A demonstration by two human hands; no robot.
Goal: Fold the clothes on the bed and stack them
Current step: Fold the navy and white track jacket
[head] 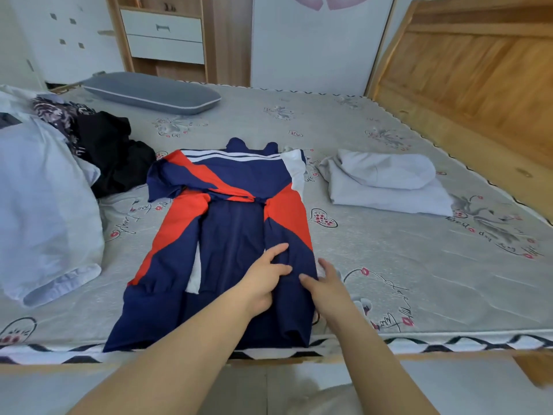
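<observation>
Both forearms are bare from the bottom edge of the view up to the wrists, with no sleeves showing. The left hand [263, 283] and right hand [326, 283] wear no gloves, rings, watch or bracelet on their visible sides.

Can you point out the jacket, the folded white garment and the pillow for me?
jacket [230, 223]: head view, navy middle panel.
folded white garment [386, 181]: head view, its top fold.
pillow [152, 91]: head view, grey top face.
</observation>
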